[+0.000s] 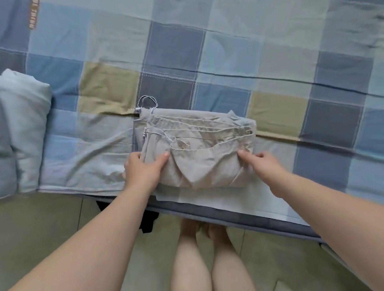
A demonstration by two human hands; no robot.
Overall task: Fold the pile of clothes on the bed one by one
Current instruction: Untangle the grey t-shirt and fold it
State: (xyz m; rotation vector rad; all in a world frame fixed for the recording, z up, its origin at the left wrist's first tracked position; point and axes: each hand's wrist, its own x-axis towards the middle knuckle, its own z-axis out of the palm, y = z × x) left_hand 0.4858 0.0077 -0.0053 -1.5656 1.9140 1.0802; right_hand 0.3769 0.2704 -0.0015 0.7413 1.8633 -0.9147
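Garment folding at the near edge of a bed (214, 210), seen from the head view. A beige garment (200, 144) is shown folded into a compact rectangle with several stacked layers, and it lies flat on the checked cover (174, 48) close to the mattress edge. White drawstrings (147, 100) are seen looping out from its far left corner onto the cover.

The garment is held by 2 hands at its near side. The left hand (142, 172) is placed at the near left corner: its thumb is laid on top of the cloth and its fingers (134, 155) are curled round the left edge, so the cloth is gripped. The right hand (265, 163) is placed at the near right corner, where the cloth is pinched between the thumb on top and fingers tucked at the edge.

A pale blue pillow (18, 136) is seen at the left edge of the bed, well apart from the garment. Below the mattress edge, a tiled floor (33, 238) and 2 bare legs (210, 270) are visible.
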